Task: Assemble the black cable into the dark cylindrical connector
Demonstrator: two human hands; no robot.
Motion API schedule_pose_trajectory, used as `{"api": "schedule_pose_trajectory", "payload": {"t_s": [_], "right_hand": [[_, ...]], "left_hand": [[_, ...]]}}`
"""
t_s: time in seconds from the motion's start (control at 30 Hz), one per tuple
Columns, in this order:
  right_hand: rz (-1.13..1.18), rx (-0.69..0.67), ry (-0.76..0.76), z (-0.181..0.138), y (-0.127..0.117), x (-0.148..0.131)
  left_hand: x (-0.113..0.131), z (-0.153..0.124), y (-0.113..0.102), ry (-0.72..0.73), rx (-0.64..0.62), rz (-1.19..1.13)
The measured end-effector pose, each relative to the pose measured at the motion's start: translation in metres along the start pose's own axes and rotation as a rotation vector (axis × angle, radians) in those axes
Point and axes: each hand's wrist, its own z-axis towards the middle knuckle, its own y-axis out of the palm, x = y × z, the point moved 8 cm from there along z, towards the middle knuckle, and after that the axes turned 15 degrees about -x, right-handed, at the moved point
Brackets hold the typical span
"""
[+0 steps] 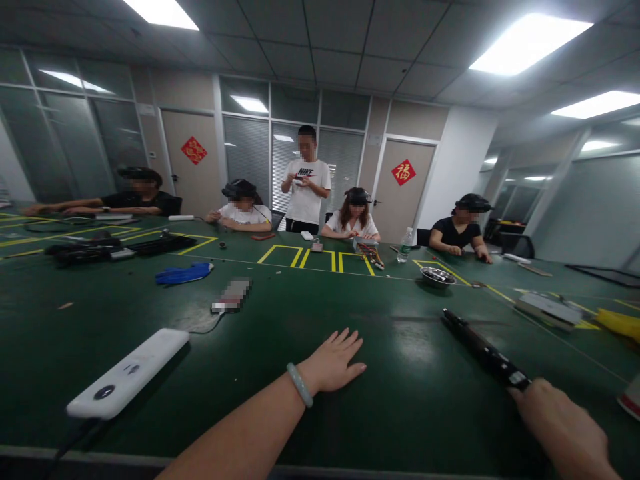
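Gripping the black rod [483,350] nearside of the metal bowl [437,278], the right hand [560,420] wraps its end; the left hand [334,363], leftward of the bowl, spreads empty fingers. Grasping looks done; lifting, unclear.

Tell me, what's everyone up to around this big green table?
The person wearing the camera grips a long black object by its near end in the right hand. The left hand is spread, palm down, on or just above the green table. To its left lies a long white device. Across the table, four people sit and one person stands.
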Motion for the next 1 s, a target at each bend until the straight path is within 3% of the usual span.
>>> {"api": "schedule_pose_trajectory", "payload": {"t_s": [0.07,0.2,0.3,0.37,0.43,0.5,0.8,1.0], "right_hand": [[-0.024,0.040,-0.106,-0.015,-0.014,-0.066],[0.031,0.141,-0.657,-0.074,-0.036,-0.231],[0.057,-0.026,-1.067,-0.120,-0.025,-0.319],[0.036,-0.206,-1.276,-0.143,-0.009,-0.352],[0.027,-0.354,-1.389,-0.156,0.005,-0.365],[0.056,-0.415,-1.411,-0.158,0.012,-0.368],[0.123,-0.457,-1.357,-0.154,0.011,-0.363],[0.108,-0.386,-1.333,-0.146,0.013,-0.359]], "left_hand": [[0.000,0.001,0.000,-0.007,0.001,0.002],[-0.003,0.005,0.004,-0.024,0.015,0.049],[-0.004,0.008,0.007,-0.014,0.071,0.143],[0.000,0.011,0.014,0.047,0.052,0.253],[0.003,0.013,0.023,0.099,0.001,0.365],[0.002,0.015,0.028,0.101,-0.027,0.432],[-0.001,0.021,0.032,0.096,-0.012,0.467],[0.003,0.014,0.019,0.112,0.019,0.298]]}}
